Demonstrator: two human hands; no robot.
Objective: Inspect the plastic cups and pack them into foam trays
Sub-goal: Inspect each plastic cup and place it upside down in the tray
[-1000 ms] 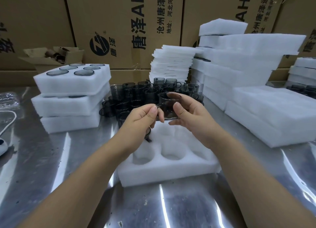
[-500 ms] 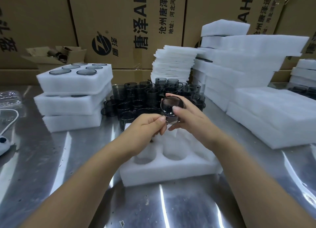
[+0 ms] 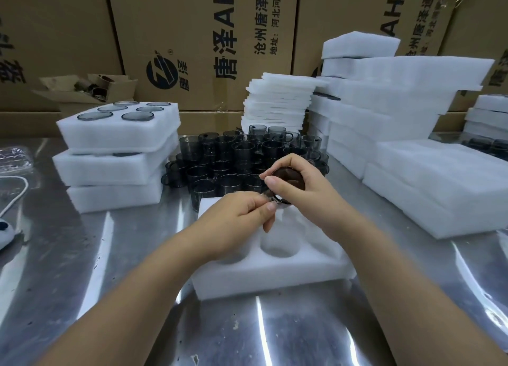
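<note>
Fingers [image 3: 286,161] of right hand [image 3: 310,184] and left hand [image 3: 236,217] pinch tilted cup [image 3: 288,176] above foam tray [image 3: 275,275].

Smoky dark cup [image 3: 289,179] tilted sideways above the white foam tray [image 3: 275,276].

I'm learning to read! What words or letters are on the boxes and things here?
"唐泽AH", cut off: middle cardboard box.
"沧州唐泽通", cut off: same box.
"地址:河北河间", cut off: same box.
"唐泽" beside the round logo: same box.
"AH4", cut off: right cardboard box; its smaller print is blurred.
Left cardboard box: characters cut off, unreadable.
</note>
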